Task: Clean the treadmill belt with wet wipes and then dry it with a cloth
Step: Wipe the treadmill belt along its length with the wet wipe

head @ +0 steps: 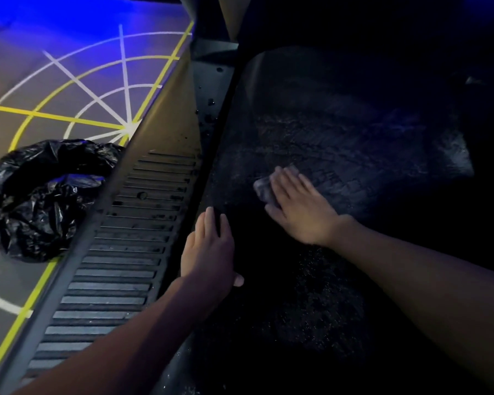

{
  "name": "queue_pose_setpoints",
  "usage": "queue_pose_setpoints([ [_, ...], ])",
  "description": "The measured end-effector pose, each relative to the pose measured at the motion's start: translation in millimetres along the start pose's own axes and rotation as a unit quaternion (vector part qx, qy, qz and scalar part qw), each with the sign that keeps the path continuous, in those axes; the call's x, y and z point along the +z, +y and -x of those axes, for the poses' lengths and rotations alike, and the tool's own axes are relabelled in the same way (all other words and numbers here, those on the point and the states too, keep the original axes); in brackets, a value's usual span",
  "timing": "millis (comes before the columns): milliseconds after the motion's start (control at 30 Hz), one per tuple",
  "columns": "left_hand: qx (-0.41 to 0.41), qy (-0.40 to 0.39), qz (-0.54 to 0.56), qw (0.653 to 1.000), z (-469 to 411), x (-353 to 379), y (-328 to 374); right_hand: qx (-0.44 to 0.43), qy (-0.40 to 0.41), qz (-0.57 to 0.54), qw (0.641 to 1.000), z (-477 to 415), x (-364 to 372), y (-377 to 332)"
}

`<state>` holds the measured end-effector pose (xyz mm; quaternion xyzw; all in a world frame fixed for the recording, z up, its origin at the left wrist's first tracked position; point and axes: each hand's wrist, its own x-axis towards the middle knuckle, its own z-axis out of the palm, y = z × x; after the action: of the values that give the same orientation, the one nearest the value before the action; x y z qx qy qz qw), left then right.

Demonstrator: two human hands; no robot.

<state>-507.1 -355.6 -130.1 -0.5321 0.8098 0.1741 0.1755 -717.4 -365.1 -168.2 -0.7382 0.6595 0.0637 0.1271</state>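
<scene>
The black treadmill belt (pixel 340 143) fills the middle and right of the view, streaked with wet smears. My right hand (pixel 300 206) lies flat on the belt with its fingers straight, pressing a crumpled greyish wipe (pixel 263 189) that sticks out beyond the fingertips. My left hand (pixel 208 249) rests flat on the belt's left edge, next to the side rail, and holds nothing. The far right of the belt is lost in darkness.
A ribbed grey side rail (pixel 126 252) runs along the belt's left. Beside it on the floor sits an open black rubbish bag (pixel 37 201). The floor (pixel 77 89) carries yellow and white painted lines under blue light.
</scene>
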Motion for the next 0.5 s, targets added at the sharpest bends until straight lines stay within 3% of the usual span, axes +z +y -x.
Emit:
queue_pose_setpoints([
  [67,-0.003,0.041,-0.011,0.999,4,3,0,-0.011,0.004,0.004,1.000,-5,0,-12],
  [167,0.008,0.065,-0.004,0.998,4,5,1,-0.152,-0.011,0.045,0.987,-3,7,-27],
  [200,0.009,0.063,-0.004,0.998,4,5,1,-0.142,-0.009,0.047,0.989,-8,3,-23],
  [300,0.012,0.061,0.001,0.998,3,7,-1,-0.008,0.038,-0.001,0.999,-24,3,-23],
  [433,0.015,0.054,0.023,0.998,2,12,-6,-0.133,0.029,0.022,0.990,-26,7,-44],
  [500,0.020,0.058,0.038,0.997,3,14,-6,-0.101,0.038,0.044,0.993,-36,1,-38],
])
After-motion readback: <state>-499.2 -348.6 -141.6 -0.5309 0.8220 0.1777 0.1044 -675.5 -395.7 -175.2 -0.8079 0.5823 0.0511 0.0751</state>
